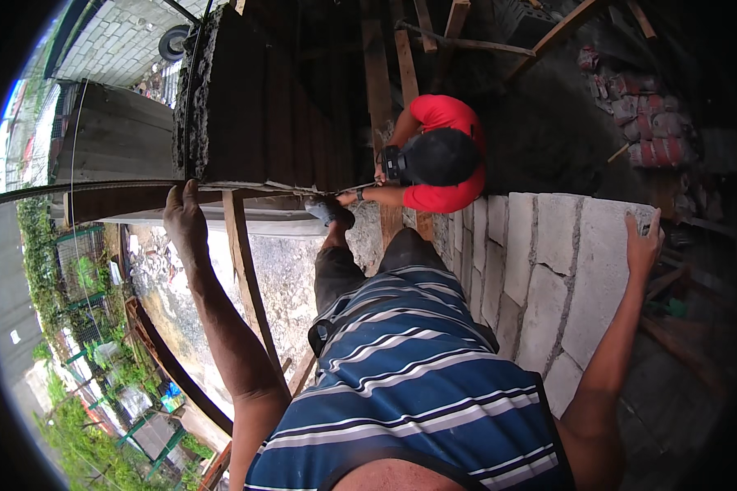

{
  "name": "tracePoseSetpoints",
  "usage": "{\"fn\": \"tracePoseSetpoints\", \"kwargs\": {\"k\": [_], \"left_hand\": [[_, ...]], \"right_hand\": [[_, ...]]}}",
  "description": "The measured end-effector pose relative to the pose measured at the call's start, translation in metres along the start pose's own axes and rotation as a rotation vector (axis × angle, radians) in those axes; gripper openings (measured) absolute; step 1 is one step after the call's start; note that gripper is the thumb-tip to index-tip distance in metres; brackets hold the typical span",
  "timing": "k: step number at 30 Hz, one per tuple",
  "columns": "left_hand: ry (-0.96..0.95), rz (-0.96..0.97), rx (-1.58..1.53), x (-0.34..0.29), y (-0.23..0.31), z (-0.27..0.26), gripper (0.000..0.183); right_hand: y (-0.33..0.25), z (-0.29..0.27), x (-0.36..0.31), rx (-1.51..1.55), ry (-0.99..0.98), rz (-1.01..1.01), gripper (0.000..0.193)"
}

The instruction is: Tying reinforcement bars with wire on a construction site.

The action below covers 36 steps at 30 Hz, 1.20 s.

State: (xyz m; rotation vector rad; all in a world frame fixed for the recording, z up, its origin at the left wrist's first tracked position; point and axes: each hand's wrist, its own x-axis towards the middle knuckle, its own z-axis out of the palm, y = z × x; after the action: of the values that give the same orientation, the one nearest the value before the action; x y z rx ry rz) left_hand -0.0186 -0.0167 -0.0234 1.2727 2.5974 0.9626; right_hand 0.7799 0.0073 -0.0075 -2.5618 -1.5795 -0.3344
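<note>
The left hand reaches up at about ten o'clock, fingers curled closed over the edge of a dark rough slab that fills the upper middle of the view; a thin wooden post runs down just beside that forearm, toward six o'clock; the right hand sits out at three o'clock, palm down and fingers bent over the top outer corner of a wall of pale grey blocks, gripping the block's edge, with rough mortar joints showing between the blocks; the person's own striped blue shirt fills the lower centre, one dark-trousered leg stretching up toward twelve o'clock, its shoe resting near the slab's lower edge; just beyond the shoe, at about one o'clock, a second person in a red shirt bends over, wearing a dark cap, hands close together at the slab's edge beside an upright plank; whether those hands hold anything I cannot tell; as for containers, a heap of filled reddish sacks lies stacked at two o'clock, well apart from both hands, their contents hidden; green foliage and rooftops show far below at eight o'clock.
</note>
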Motion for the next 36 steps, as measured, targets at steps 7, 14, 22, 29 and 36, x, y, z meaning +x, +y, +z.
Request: {"fn": "tracePoseSetpoints", "kwargs": {"k": [7, 14, 22, 29, 36], "left_hand": [[-0.038, -0.022, -0.009, 0.001, 0.001, -0.002, 0.044], [-0.051, -0.060, 0.015, 0.001, 0.003, -0.001, 0.045], [-0.036, -0.041, -0.005, 0.003, 0.003, -0.001, 0.045], [-0.017, -0.034, 0.023, 0.003, -0.006, 0.000, 0.046], [-0.052, -0.059, 0.011, 0.002, 0.000, -0.002, 0.047]], "right_hand": [[-0.005, -0.003, -0.001, -0.026, -0.008, 0.011, 0.084], [0.000, 0.000, 0.000, -0.018, -0.014, 0.014, 0.085], [0.003, 0.003, 0.000, -0.009, 0.002, -0.004, 0.086], [0.003, 0.003, 0.001, 0.005, -0.001, -0.002, 0.085], [0.005, 0.004, 0.001, 0.018, 0.010, -0.005, 0.084]]}}
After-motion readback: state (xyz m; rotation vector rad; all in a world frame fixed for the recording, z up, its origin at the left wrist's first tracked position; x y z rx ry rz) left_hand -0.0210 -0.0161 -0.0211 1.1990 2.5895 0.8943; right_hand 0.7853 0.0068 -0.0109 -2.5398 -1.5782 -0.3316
